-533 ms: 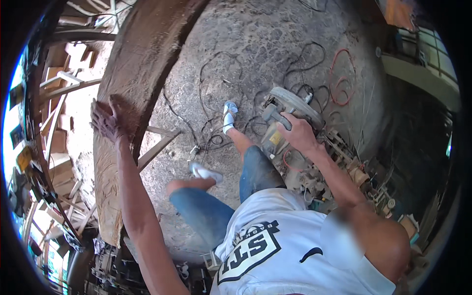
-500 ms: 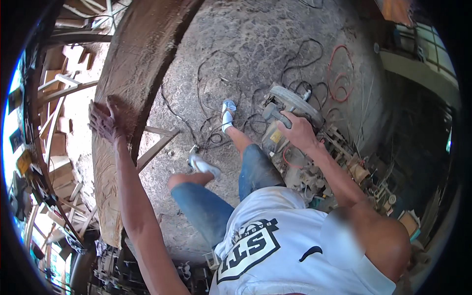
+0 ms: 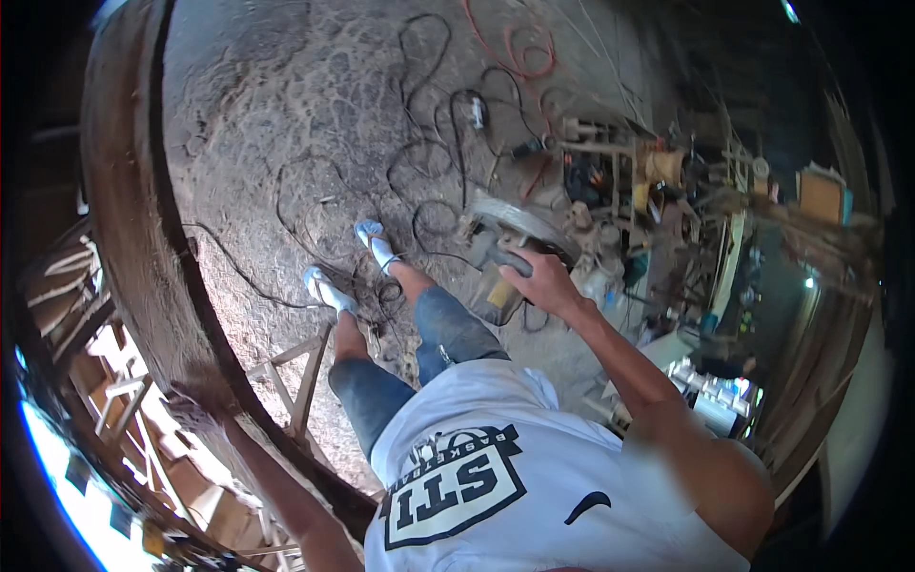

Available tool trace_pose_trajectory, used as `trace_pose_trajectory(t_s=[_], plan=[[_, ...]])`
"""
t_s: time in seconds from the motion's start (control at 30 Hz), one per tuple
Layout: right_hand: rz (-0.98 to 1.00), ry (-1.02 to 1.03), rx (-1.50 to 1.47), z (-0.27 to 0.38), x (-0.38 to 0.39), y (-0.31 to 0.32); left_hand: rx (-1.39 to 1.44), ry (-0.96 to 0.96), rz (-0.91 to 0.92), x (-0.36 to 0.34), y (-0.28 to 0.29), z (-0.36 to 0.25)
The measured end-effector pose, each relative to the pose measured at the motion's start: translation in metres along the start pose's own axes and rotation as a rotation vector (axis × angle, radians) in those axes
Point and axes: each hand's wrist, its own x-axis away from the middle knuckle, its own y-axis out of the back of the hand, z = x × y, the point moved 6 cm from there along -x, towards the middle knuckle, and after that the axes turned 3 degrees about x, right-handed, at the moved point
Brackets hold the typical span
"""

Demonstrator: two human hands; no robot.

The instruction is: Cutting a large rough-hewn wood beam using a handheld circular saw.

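My right hand point(image 3: 538, 281) grips the dark handle of a grey power saw point(image 3: 519, 229) with a large round guard and a yellow patch, held at my right side above the floor. My left hand point(image 3: 195, 410), dim and somewhat blurred, lies on a long, rough brown timber beam point(image 3: 133, 191) along my left, its fingers apart. A triangular wooden brace point(image 3: 310, 362) stands beside the beam, low at my left. My feet in light slippers are on the dusty floor.
Black cables point(image 3: 424, 143) and a red hose point(image 3: 534, 52) lie looped on the concrete floor point(image 3: 248, 86). Cluttered tools, machines and wooden parts point(image 3: 648, 191) fill the right side, with a cardboard box point(image 3: 820, 195) among them. Wooden offcuts point(image 3: 124, 391) lie beyond the beam.
The view has swung, bringing more of the cluttered right side in. My feet have shifted, with the left leg straighter. My left hand appears lower along the beam. The saw remains in my right hand.
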Motion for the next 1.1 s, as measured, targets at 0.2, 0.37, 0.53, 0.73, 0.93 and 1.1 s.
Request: trace_pose_trajectory(t_s=[0.2,0.37,0.53,0.73,0.93,1.1], plan=[[-0.036,-0.362,-0.073,-0.081,0.078,0.014,0.209,0.662,0.353,-0.031,0.043,-0.023],[0.031,-0.568,-0.204,-0.135,0.104,-0.009,0.062,0.635,0.352,-0.033,0.058,-0.005],[0.073,-0.51,-0.228,-0.191,0.104,-0.036,0.37,0.572,0.068,-0.044,0.103,-0.047],[0.138,-0.524,-0.159,-0.245,0.078,-0.034,0.984,0.613,0.63,-0.091,0.242,-0.31],[0.213,-0.341,-0.165,-0.239,0.017,-0.029,0.779,0.42,0.753,0.061,0.177,-0.353],[0.256,-0.252,-0.031,-0.254,-0.011,-0.046,0.761,0.66,1.109,0.16,0.172,-0.382]])
